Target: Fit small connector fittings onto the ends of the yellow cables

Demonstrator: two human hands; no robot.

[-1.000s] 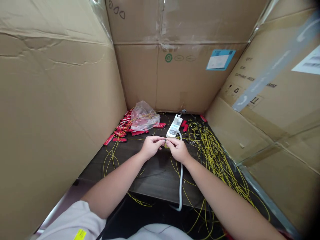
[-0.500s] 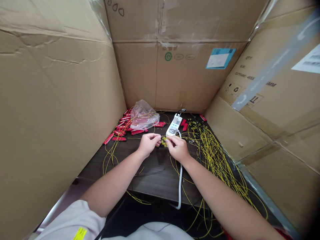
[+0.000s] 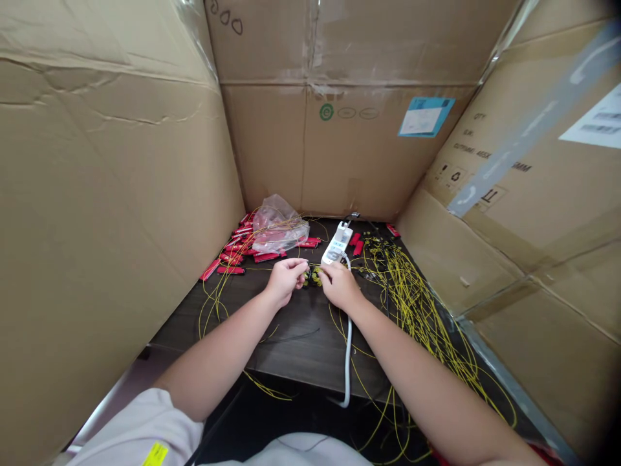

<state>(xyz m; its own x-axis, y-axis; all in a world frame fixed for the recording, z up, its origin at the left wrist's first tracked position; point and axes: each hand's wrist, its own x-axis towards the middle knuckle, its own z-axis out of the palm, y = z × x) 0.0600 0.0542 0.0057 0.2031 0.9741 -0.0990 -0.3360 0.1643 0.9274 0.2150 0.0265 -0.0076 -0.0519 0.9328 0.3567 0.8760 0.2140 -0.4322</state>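
Observation:
My left hand [image 3: 287, 281] is closed in a pinch over the dark tabletop [image 3: 291, 330], with thumb and fingertips pressed together on something too small to name. Close on its right, my right hand [image 3: 340, 285] is pinched too, and its fingers hide whatever is between them. Between and just beneath the two hands lie small yellow pieces [image 3: 315, 277], partly covered by the fingers. Right behind my right hand stands a white power strip [image 3: 337, 243] with plugs in it. Its thick white cord [image 3: 348, 362] runs under my right wrist and over the table's front edge.
Red pieces [image 3: 231, 257] lie piled at the back left beside a clear plastic bag [image 3: 279, 226]. A tangle of thin yellow wires [image 3: 420, 304] spreads along the right side and over the edge. Large cardboard boxes [image 3: 272, 149] wall in the table on three sides.
My left hand has shifted slightly left, and my right hand has also moved a little left. More of the small yellow pieces show between them.

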